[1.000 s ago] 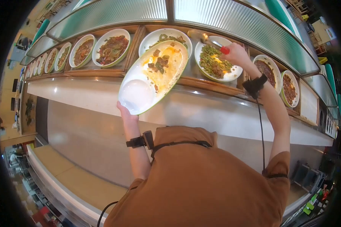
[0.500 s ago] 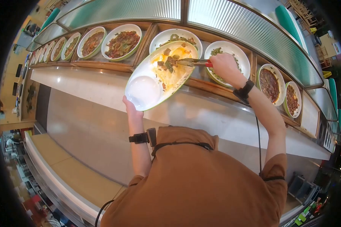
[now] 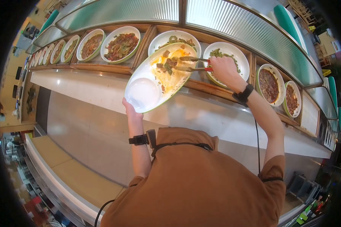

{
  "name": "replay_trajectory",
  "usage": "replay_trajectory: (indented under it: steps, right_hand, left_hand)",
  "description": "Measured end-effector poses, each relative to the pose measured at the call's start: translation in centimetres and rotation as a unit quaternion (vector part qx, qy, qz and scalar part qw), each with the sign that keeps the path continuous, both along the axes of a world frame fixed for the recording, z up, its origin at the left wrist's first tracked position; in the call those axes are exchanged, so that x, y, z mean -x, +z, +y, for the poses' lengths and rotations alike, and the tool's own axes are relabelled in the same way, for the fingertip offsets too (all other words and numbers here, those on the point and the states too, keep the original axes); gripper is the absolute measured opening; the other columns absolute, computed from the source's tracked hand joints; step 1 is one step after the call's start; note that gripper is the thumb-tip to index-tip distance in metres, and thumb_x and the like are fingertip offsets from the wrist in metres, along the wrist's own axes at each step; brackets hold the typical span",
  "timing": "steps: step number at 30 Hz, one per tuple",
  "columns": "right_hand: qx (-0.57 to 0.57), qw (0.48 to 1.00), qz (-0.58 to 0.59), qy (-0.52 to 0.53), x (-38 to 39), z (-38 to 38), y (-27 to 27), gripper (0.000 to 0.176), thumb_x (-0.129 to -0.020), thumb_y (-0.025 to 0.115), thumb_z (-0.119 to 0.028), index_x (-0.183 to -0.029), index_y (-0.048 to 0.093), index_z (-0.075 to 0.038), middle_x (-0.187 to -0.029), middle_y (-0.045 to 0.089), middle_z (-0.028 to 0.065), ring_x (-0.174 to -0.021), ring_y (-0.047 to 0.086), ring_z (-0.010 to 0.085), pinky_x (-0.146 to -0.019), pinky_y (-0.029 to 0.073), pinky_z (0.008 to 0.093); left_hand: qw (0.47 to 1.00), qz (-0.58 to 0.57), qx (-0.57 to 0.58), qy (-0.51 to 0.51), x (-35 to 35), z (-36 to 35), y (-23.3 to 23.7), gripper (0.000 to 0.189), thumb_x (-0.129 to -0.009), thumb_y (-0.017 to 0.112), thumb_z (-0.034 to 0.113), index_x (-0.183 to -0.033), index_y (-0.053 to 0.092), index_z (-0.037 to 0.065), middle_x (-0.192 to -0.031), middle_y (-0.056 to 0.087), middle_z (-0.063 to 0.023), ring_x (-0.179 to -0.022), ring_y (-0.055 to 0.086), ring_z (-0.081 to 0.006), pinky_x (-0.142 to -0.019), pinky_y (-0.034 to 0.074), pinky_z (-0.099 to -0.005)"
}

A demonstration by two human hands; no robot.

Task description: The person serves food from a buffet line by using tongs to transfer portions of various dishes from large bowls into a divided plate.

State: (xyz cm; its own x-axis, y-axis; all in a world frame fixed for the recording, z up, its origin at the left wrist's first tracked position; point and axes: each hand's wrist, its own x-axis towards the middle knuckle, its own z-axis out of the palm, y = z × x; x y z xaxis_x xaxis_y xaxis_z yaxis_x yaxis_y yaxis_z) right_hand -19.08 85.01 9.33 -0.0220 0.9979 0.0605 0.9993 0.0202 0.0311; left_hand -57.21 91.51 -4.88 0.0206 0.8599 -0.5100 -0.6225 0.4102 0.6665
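Note:
My left hand point(image 3: 132, 110) grips the lower left end of a large oval white dish point(image 3: 143, 92) with a green outside. The dish is tilted, its upper end over a round bowl point(image 3: 164, 39) of green peppers. Orange oil and some meat and pepper pieces point(image 3: 167, 67) lie in its upper half. My right hand point(image 3: 226, 72) is closed around red-handled metal tongs point(image 3: 192, 69). Their two arms are spread apart over the food pieces. Under my right hand stands a white bowl point(image 3: 243, 60) with chopped green vegetables.
More filled bowls point(image 3: 121, 43) stand in the wooden counter frame point(image 3: 140, 49) to the left, and two bowls, one with dark red sauce point(image 3: 268, 85), to the right. A ribbed glass screen point(image 3: 231, 24) runs behind. A pale ledge point(image 3: 91, 89) lies along the front.
The tongs have opened wide, having been nearly closed near the food pieces. The oval dish has shifted very slightly downward with my left hand.

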Motion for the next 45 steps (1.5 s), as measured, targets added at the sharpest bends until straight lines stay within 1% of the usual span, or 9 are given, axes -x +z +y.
replay_trajectory:
  steps: [2,8,14,17,18,23,27,33,45]
  right_hand:
    - [0.004,1.000,0.011,-0.023,-0.2,0.0,-0.2,0.013,-0.076,0.065,-0.011,-0.085,0.061,-0.003,-0.072,0.066,0.0141,-0.070,0.066,0.0316,-0.061,0.051,0.0416]
    - [0.001,1.000,0.002,-0.026,-0.2,-0.5,-0.3,0.011,-0.078,0.064,-0.011,-0.083,0.061,-0.001,-0.071,0.066,0.0154,-0.065,0.066,0.0307,-0.058,0.051,0.0393]
    - [0.006,0.997,0.041,-0.067,0.2,-0.6,-0.4,0.023,-0.077,0.066,-0.018,-0.092,0.057,-0.004,-0.076,0.066,0.0158,-0.073,0.066,0.0324,-0.063,0.051,0.0439]
    - [0.020,0.980,0.120,-0.159,-0.8,-0.8,1.7,0.028,-0.077,0.067,-0.022,-0.100,0.063,-0.006,-0.082,0.067,0.0163,-0.075,0.067,0.0342,-0.065,0.052,0.0442]
    - [0.015,0.977,0.110,-0.182,-2.5,-0.7,1.2,0.031,-0.077,0.066,-0.026,-0.106,0.064,-0.012,-0.085,0.068,0.0151,-0.079,0.067,0.0341,-0.069,0.053,0.0454]
    - [0.045,0.956,0.093,-0.274,-9.5,-2.6,2.4,0.024,-0.078,0.064,-0.028,-0.099,0.068,-0.018,-0.089,0.070,0.0139,-0.084,0.067,0.0335,-0.075,0.054,0.0444]
    - [0.059,0.962,0.007,-0.266,-13.2,-5.2,-0.7,0.018,-0.077,0.063,-0.021,-0.089,0.071,-0.010,-0.089,0.069,0.0176,-0.085,0.067,0.0334,-0.073,0.054,0.0435]
    - [0.086,0.966,-0.058,-0.236,-14.3,-6.8,-3.6,0.018,-0.074,0.063,-0.014,-0.088,0.069,-0.005,-0.087,0.069,0.0180,-0.082,0.068,0.0344,-0.072,0.055,0.0437]
    - [0.028,0.978,-0.033,-0.206,-14.2,-5.0,-6.0,0.010,-0.075,0.061,-0.010,-0.079,0.068,-0.004,-0.079,0.068,0.0168,-0.077,0.067,0.0337,-0.068,0.053,0.0431]
  left_hand:
    - [1.000,0.002,-0.003,-0.004,-0.1,0.1,0.0,0.062,-0.098,0.024,0.050,-0.140,0.040,0.006,-0.142,0.045,-0.0118,-0.129,0.044,-0.0299,-0.107,0.037,-0.0432]
    - [1.000,-0.010,-0.014,-0.009,-0.4,-0.1,0.6,0.061,-0.098,0.025,0.048,-0.139,0.041,0.006,-0.140,0.047,-0.0116,-0.128,0.045,-0.0291,-0.107,0.038,-0.0417]
    - [0.999,0.006,-0.030,-0.014,0.0,0.1,-0.1,0.059,-0.099,0.024,0.046,-0.138,0.043,0.006,-0.138,0.049,-0.0119,-0.126,0.047,-0.0292,-0.105,0.039,-0.0426]
    - [0.999,0.019,-0.031,-0.010,0.2,0.4,-0.9,0.058,-0.098,0.022,0.045,-0.136,0.045,0.007,-0.135,0.051,-0.0126,-0.123,0.050,-0.0302,-0.103,0.042,-0.0452]
    - [0.999,0.005,-0.029,-0.012,0.0,0.0,-0.1,0.058,-0.098,0.022,0.045,-0.135,0.046,0.007,-0.135,0.052,-0.0124,-0.123,0.050,-0.0300,-0.103,0.042,-0.0449]
    - [1.000,0.004,-0.009,-0.007,-0.4,-0.2,0.4,0.059,-0.098,0.022,0.046,-0.136,0.045,0.007,-0.137,0.050,-0.0111,-0.124,0.049,-0.0291,-0.105,0.041,-0.0432]
    - [1.000,0.007,-0.001,-0.005,-0.2,-0.1,0.1,0.057,-0.098,0.023,0.045,-0.135,0.045,0.007,-0.136,0.051,-0.0108,-0.124,0.049,-0.0291,-0.104,0.041,-0.0430]
    - [1.000,0.013,-0.003,-0.007,-0.3,-0.3,0.7,0.055,-0.097,0.026,0.044,-0.133,0.048,0.008,-0.134,0.052,-0.0108,-0.121,0.051,-0.0289,-0.101,0.044,-0.0438]
    - [0.999,0.022,-0.003,-0.023,-0.6,-0.3,1.5,0.062,-0.098,0.021,0.048,-0.141,0.039,0.007,-0.142,0.045,-0.0115,-0.130,0.043,-0.0294,-0.108,0.036,-0.0431]
